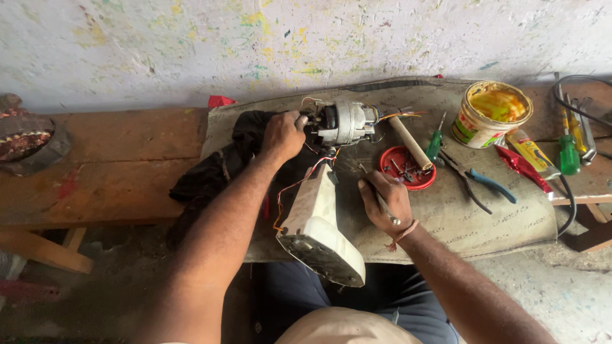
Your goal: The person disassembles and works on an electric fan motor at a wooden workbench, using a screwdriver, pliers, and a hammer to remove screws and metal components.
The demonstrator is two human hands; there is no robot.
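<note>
Head view: left hand grips the grey metal fan motor at 12 o'clock on the desk; right hand clenches what seems a thin screwdriver. A slip could snag the thin wires or tip the cream plastic housing.

This is a small, rough repair workshop, with a worn wooden bench set against a paint-spattered wall and a stained mat spread over it as a work surface. Just beyond the right hand, which grips a thin tool, sit a red lid of small screws, a green-handled screwdriver and blue-handled pliers, with an open yellow tub and more screwdrivers farther off to that side. At the left hand lies a bare electric motor with loose wires, beside a dark rag.
</note>
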